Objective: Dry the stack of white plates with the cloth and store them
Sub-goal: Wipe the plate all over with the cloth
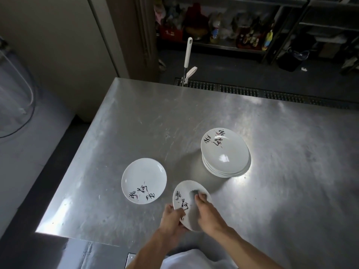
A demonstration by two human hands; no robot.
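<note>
Plate stack (226,152) on scratched steel table (155,117); left grip (172,217) holds plate (189,186), right grip (206,212) pinches cloth (194,192); cluttered shelves (213,43) behind.

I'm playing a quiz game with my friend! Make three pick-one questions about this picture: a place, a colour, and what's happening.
1. Where is the single plate lying?
A) left of the stack of plates
B) on the stack
C) on the floor

2. What colour is the big writing on the plates?
A) green
B) black
C) yellow

3. What is happening to the held plate?
A) it rests in the stack
B) it is broken
C) it is held up and wiped

Answers:
1 A, it sits on the table, left of the stack.
2 B, the strokes are black.
3 C, the left hand grips its rim while the right hand presses the cloth on it.
</note>
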